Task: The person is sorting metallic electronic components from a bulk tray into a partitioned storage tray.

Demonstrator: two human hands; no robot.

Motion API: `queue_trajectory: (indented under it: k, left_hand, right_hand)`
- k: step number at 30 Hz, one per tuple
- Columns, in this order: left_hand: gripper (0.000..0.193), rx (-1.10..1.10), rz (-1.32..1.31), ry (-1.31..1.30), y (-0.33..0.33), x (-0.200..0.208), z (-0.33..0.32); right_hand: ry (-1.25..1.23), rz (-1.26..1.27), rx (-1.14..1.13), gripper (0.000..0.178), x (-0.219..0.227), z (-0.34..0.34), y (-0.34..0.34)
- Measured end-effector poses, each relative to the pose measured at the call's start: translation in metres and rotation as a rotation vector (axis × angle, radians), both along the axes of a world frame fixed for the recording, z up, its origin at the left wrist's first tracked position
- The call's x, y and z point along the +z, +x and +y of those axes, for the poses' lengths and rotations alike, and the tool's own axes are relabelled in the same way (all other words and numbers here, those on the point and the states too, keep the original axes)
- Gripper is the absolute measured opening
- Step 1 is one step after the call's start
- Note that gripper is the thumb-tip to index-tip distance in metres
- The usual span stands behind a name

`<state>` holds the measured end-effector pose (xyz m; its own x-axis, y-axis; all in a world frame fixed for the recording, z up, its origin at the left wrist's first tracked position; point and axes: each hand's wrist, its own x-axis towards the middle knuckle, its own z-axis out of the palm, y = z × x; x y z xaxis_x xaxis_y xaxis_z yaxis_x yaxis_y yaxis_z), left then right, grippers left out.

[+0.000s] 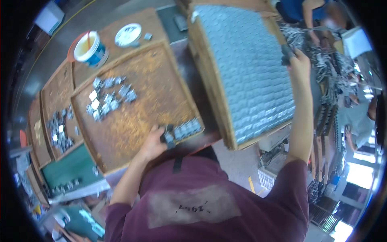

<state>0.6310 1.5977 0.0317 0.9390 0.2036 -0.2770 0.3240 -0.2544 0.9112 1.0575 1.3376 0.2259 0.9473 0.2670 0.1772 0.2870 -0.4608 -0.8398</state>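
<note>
My left hand point(154, 144) is at the near right corner of a shallow wooden tray point(155, 64). Its dark-covered fingertips close on the end of a short row of small grey metal pieces point(187, 129). More such pieces lie in a loose heap point(109, 101) in the tray's left half. My right hand point(299, 63) is at the far right side of a deep wooden box point(219, 97), fingers drawn together under dark covers; whatever they hold is too blurred to make out. Tight rows of grey metal pieces point(250, 72) fill the box.
A white-and-blue bucket point(92, 50) and a round white lid point(128, 35) stand beyond the tray. Another tray of metal pieces point(60, 131) is on the left. To the right are bundles of metal strands point(322, 68), a white crate point(268, 177) and other people at work.
</note>
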Motion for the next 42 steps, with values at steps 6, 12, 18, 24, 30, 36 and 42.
queue_trajectory:
  k: [6,12,18,24,30,36,42]
  left_hand:
    - [0.051,0.082,0.134,-0.154,-0.003,0.005,-0.006]
    - [0.055,0.023,0.078,0.121,-0.006,0.018,-0.016]
    - [0.044,0.461,-0.156,0.248,-0.053,0.043,0.007]
    - [0.027,1.295,0.408,0.978,-0.218,0.03,0.092]
    - [0.035,1.069,0.768,0.623,-0.288,0.001,0.114]
    - [0.035,1.324,-0.37,-0.168,-0.256,0.028,0.106]
    - [0.039,0.939,-0.663,-0.558,-0.137,0.102,0.034]
  right_hand:
    - [-0.327,-0.008,-0.143,0.048,-0.014,0.027,0.092]
    - [-0.602,-0.007,-0.015,0.044,-0.093,0.039,0.213]
    - [-0.424,-0.247,-0.141,0.074,-0.077,-0.025,0.257]
    - [0.641,0.353,0.272,0.034,-0.04,-0.012,0.207]
    - [0.503,0.202,0.415,0.036,-0.025,0.052,0.025]
    - [0.369,0.219,0.524,0.039,-0.024,0.08,-0.157]
    - [0.178,0.564,0.81,0.031,-0.022,0.126,-0.314]
